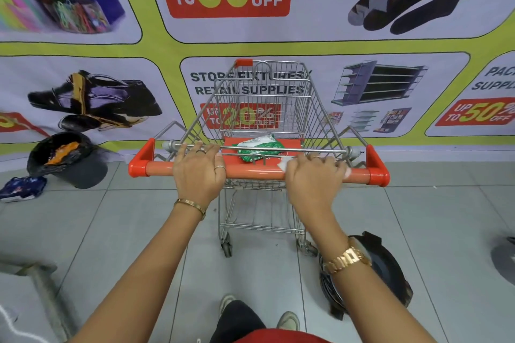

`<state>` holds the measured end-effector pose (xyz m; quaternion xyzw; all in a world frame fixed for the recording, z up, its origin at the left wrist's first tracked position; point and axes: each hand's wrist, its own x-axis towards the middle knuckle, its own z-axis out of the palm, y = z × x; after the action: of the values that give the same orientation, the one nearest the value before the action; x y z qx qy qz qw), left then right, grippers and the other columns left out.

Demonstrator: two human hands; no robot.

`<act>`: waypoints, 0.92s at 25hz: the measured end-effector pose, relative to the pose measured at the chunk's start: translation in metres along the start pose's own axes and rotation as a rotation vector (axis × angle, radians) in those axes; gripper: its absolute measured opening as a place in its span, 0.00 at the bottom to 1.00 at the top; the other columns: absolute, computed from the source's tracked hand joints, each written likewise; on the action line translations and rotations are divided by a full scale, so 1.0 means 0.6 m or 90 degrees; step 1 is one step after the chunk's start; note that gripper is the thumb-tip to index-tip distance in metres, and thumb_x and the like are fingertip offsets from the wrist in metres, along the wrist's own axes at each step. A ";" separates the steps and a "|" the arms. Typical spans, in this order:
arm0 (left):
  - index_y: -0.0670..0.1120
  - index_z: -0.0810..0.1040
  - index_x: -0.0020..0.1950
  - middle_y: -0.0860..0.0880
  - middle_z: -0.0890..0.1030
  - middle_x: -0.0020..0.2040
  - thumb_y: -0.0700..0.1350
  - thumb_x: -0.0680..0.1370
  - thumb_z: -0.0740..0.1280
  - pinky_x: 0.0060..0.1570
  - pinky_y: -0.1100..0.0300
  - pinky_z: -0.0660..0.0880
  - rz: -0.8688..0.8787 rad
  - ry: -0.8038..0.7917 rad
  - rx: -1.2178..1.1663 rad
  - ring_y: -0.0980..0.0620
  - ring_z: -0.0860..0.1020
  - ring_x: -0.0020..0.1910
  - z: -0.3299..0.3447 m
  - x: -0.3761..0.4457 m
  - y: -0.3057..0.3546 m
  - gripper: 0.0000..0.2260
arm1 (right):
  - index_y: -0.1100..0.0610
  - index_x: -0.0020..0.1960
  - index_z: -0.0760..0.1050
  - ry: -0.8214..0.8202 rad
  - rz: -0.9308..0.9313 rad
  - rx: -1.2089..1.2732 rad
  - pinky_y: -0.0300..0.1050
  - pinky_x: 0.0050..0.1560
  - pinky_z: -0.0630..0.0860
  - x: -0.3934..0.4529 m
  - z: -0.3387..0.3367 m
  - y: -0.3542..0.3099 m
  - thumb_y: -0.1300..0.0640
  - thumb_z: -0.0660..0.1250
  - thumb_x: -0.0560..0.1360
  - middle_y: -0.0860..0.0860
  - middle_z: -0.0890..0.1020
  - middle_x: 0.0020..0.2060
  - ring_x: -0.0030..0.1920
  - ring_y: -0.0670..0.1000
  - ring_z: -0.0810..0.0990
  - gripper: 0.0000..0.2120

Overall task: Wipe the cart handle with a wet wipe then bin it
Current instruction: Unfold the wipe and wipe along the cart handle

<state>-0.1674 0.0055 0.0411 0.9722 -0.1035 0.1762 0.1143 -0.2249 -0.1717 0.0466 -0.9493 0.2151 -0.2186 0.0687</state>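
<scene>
Two hands sit on the orange cart handle of a wire cart: the left hand is wrapped shut around the bar left of the middle, and the right hand is closed over the bar more to the right. A white wet wipe is pressed under the right hand, with small bits peeking out on both sides of it. A green and white packet lies on the red seat just behind the handle, and a black-lined bin stands on the floor off to the left, near the wall poster.
</scene>
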 end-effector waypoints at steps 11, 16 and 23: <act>0.40 0.81 0.54 0.39 0.84 0.50 0.49 0.74 0.48 0.64 0.45 0.67 0.015 -0.010 0.004 0.41 0.79 0.56 -0.006 -0.004 0.003 0.25 | 0.60 0.44 0.78 0.151 -0.159 0.107 0.49 0.49 0.64 -0.020 0.031 0.103 0.55 0.52 0.77 0.56 0.82 0.38 0.41 0.58 0.77 0.17; 0.40 0.82 0.52 0.40 0.85 0.48 0.48 0.73 0.50 0.63 0.46 0.68 0.016 0.009 -0.005 0.41 0.80 0.55 -0.006 -0.008 0.010 0.24 | 0.61 0.45 0.78 0.234 -0.025 0.157 0.54 0.58 0.63 -0.042 0.054 0.030 0.56 0.56 0.75 0.57 0.82 0.41 0.49 0.55 0.70 0.14; 0.40 0.82 0.52 0.39 0.84 0.50 0.49 0.73 0.48 0.64 0.46 0.67 0.016 -0.015 -0.011 0.41 0.79 0.57 -0.011 -0.004 -0.006 0.25 | 0.59 0.52 0.79 0.236 -0.255 0.122 0.48 0.52 0.66 -0.040 0.047 0.056 0.53 0.55 0.78 0.55 0.83 0.44 0.47 0.54 0.71 0.16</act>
<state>-0.1706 0.0106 0.0455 0.9718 -0.1183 0.1653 0.1197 -0.2443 -0.1902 0.0045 -0.9059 0.0103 -0.4170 0.0731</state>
